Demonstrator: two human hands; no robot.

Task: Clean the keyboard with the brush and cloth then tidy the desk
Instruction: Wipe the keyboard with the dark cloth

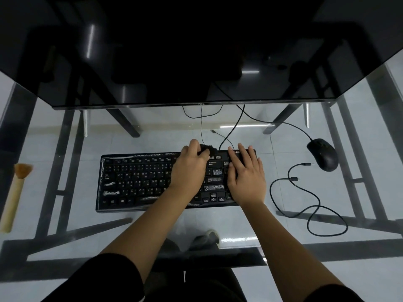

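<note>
A black keyboard (pixel 135 182) under a clear plastic cover lies on the glass desk (pixel 65 149), below the monitor. My left hand (pixel 189 168) grips a dark cloth (pixel 207 149) and holds it at the keyboard's upper edge, right of the middle. My right hand (pixel 246 175) rests flat with straight fingers on the keyboard's right end, over the number pad. The brush (pixel 15 192), with a pale wooden handle and orange-brown bristles, lies on the desk at the far left, apart from both hands.
A large dark monitor (pixel 196 51) fills the back of the desk on two black legs. A black mouse (pixel 323 153) sits at the right. A loose black cable (pixel 305 205) coils right of the keyboard. More cables run behind the keyboard.
</note>
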